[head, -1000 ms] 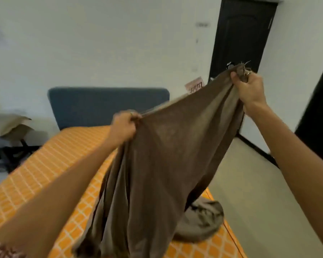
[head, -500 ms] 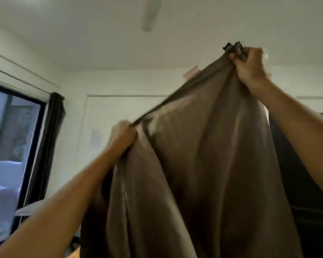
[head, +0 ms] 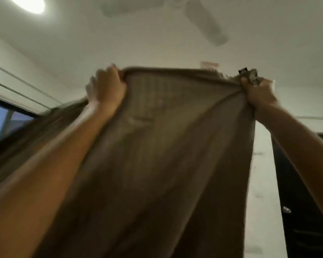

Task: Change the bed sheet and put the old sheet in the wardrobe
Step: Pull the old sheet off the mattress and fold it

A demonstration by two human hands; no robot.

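Both my hands have risen and spread since a second ago, stretching the brown woven bed sheet level across mid-frame. Left hand and right hand clutch its top edge; it hangs straight below (bed unseen).

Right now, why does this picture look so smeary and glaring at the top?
Head view: the left hand and its forearm are motion-blurred, and so is the brown sheet; the ceiling light blows out to white glare at top left; the ceiling fan looks soft; the right hand is somewhat sharper.
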